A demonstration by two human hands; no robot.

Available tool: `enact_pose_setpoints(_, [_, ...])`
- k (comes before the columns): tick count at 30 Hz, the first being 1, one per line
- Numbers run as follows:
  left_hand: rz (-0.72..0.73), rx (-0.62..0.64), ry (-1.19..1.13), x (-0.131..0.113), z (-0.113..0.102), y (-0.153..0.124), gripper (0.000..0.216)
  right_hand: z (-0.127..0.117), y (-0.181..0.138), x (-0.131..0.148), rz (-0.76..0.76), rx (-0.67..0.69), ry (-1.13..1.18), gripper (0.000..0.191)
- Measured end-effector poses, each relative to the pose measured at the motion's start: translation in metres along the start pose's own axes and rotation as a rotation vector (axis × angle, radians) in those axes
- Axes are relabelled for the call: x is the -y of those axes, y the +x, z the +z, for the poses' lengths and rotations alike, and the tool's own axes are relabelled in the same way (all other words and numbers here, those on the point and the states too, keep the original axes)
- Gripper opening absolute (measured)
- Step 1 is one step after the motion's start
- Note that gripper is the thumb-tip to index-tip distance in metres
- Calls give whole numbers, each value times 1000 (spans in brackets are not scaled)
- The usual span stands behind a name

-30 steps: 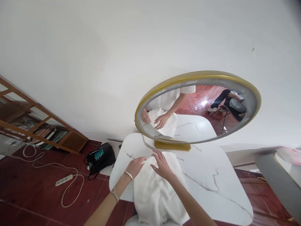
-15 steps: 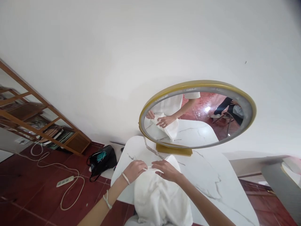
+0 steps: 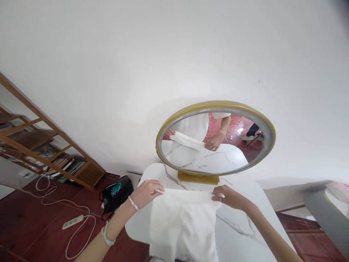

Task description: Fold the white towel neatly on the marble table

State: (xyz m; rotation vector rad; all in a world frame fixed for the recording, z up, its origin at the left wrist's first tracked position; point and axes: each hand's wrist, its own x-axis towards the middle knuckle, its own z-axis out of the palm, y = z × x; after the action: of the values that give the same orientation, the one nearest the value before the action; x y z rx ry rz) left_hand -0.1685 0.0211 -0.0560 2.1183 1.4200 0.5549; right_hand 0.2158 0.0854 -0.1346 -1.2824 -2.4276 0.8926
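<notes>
A white towel hangs stretched between my two hands above a white marble table. My left hand pinches the towel's top left corner; a bracelet sits on that wrist. My right hand pinches the top right corner. The upper edge runs taut and level between them, and the rest drapes down toward me. Behind the towel an oval gold-framed mirror stands on a gold base and reflects my hands and the towel.
A black handbag lies on the red tiled floor left of the table. A white power strip with its cord lies further left, below a wooden shelf unit. A seated person's legs show in the mirror.
My hands have moved apart from the towel's middle to its corners and lifted it, pulling the top edge taut. The towel earlier lay bunched on the table.
</notes>
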Motion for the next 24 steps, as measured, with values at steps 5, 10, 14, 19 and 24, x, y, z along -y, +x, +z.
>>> enact_pose_setpoints(5, [-48,-78,-57,-23,-12,2,20,-37,-17,4,127,-47,23,16])
enact_pose_setpoints(10, [-124,-192,0,-27,-22,-3,18,-70,-20,23,53,-240,67,23])
enact_pose_setpoints(14, [-267,-315,233,-25,-18,-2,12,-73,-7,45,192,-383,303,36])
enact_pose_setpoints(19, [-342,-339,283,-15,-14,4,13,-70,14,59,154,-403,426,44])
enact_pose_setpoints(24, [-201,-337,-104,-7,-32,1,16,-77,12,60,57,-430,489,37])
